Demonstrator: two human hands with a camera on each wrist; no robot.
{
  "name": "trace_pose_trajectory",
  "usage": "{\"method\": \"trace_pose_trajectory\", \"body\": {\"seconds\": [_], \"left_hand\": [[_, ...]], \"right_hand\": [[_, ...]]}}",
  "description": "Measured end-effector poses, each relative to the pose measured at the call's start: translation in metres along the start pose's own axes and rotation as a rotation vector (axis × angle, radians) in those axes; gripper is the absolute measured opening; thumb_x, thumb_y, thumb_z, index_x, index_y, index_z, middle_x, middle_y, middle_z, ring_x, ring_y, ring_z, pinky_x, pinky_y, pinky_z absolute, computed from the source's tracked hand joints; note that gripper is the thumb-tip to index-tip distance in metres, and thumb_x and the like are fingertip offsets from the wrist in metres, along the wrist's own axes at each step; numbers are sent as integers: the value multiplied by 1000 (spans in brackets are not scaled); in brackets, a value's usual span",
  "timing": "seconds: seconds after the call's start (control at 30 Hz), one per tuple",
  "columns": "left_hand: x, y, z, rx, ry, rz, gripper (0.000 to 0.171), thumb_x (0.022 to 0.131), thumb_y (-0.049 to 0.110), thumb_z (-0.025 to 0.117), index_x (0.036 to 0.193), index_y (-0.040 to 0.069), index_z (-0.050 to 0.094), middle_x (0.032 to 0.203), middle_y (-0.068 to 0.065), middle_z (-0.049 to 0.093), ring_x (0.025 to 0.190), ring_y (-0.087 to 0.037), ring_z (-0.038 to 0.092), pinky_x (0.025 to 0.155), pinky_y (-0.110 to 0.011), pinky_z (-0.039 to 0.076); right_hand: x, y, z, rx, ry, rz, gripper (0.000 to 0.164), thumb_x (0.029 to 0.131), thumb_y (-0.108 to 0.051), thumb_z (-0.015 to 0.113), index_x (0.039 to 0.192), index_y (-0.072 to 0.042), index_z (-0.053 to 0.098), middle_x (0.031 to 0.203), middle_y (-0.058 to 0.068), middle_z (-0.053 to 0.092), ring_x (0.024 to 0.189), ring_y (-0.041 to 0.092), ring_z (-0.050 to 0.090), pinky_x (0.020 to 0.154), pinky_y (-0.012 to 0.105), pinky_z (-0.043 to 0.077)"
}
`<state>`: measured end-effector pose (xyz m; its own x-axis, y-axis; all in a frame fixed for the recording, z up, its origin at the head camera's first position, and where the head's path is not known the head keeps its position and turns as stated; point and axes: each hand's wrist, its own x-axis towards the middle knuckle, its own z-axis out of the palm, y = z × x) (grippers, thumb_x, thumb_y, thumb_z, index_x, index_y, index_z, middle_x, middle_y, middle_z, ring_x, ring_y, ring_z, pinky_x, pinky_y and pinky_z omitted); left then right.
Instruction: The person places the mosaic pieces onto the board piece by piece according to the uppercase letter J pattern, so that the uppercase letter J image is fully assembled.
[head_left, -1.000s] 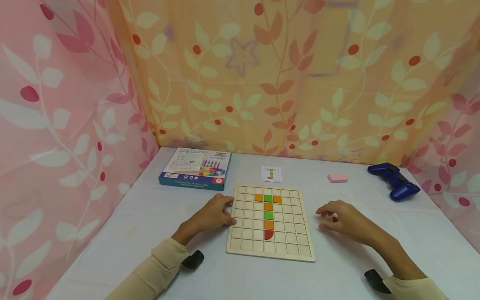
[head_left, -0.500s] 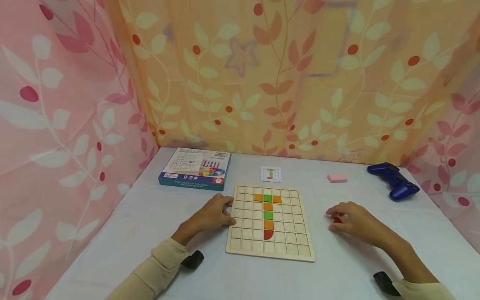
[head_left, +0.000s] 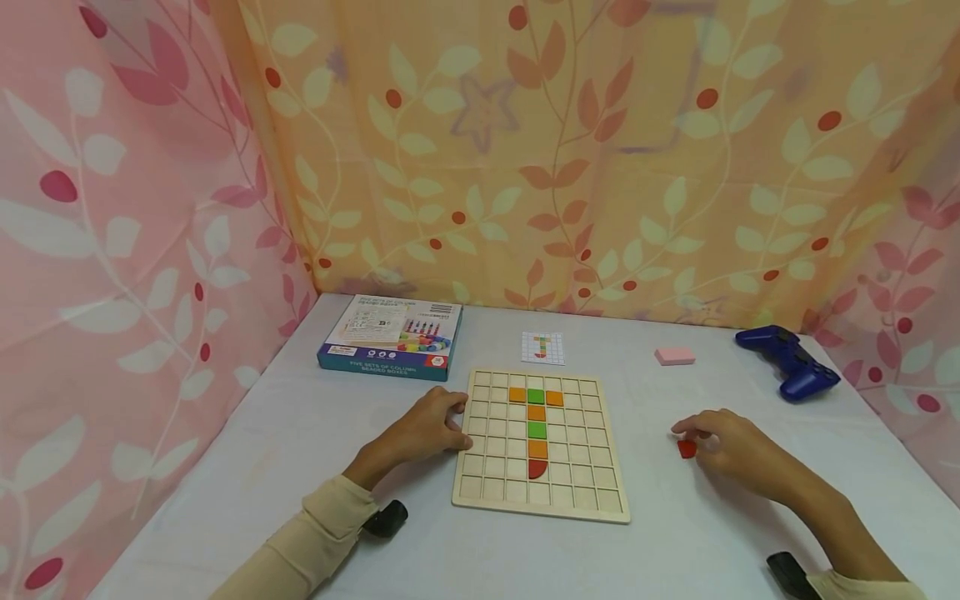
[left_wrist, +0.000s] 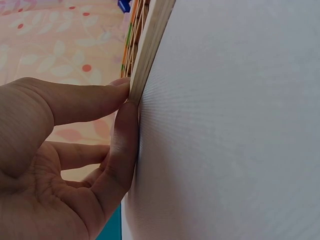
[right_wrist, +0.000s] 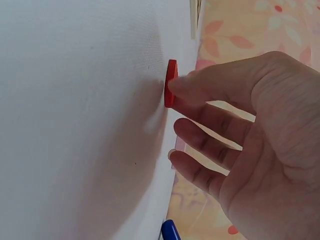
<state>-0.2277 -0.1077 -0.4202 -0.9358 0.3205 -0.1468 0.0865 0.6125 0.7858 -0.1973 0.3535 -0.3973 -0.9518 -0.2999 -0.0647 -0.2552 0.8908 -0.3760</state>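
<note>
A square wooden grid board [head_left: 495, 487] lies on the table in front of me. Orange and green square tiles form a T on it, with a red round-cornered tile [head_left: 537, 469] at its foot. At the board's left edge, my left hand [head_left: 429, 423] holds the rim between thumb and forefinger, as the left wrist view shows. To the right of the board, my right hand [head_left: 738, 454] pinches a loose red tile [right_wrist: 171, 85] with its thumb and a finger, at or just above the cloth; the other fingers are loosely bent. Part of that tile is behind the thumb.
Behind the board lies a small pattern card [head_left: 543, 348] showing a similar T figure. A flat cardboard box [head_left: 390, 337] is at the back left. A pink block [head_left: 675, 357] and a blue game controller [head_left: 787, 362] lie at the back right. Patterned curtains enclose the table.
My right hand has moved right, away from the board, and the red tile with it; more of the tile shows. The left hand and the board have stayed put.
</note>
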Motion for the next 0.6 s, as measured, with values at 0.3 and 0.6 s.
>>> {"method": "trace_pose_trajectory", "body": {"seconds": [0.3, 0.6], "left_hand": [[0, 0, 0, 2, 4, 1, 77, 85, 7, 88, 152, -4, 52, 120, -10, 53, 89, -14, 64, 76, -28, 55], [-1, 1, 0, 7, 5, 8, 77, 85, 8, 88, 152, -5, 52, 119, -10, 53, 87, -14, 65, 76, -28, 54]], "right_hand": [[0, 4, 3, -31, 31, -87, 18, 89, -23, 85, 104, -14, 81, 93, -11, 67, 87, 10, 57, 77, 30, 53], [3, -1, 2, -9, -12, -39, 25, 85, -12, 83, 110, -12, 81, 105, -3, 72, 98, 20, 63, 88, 50, 59]]}}
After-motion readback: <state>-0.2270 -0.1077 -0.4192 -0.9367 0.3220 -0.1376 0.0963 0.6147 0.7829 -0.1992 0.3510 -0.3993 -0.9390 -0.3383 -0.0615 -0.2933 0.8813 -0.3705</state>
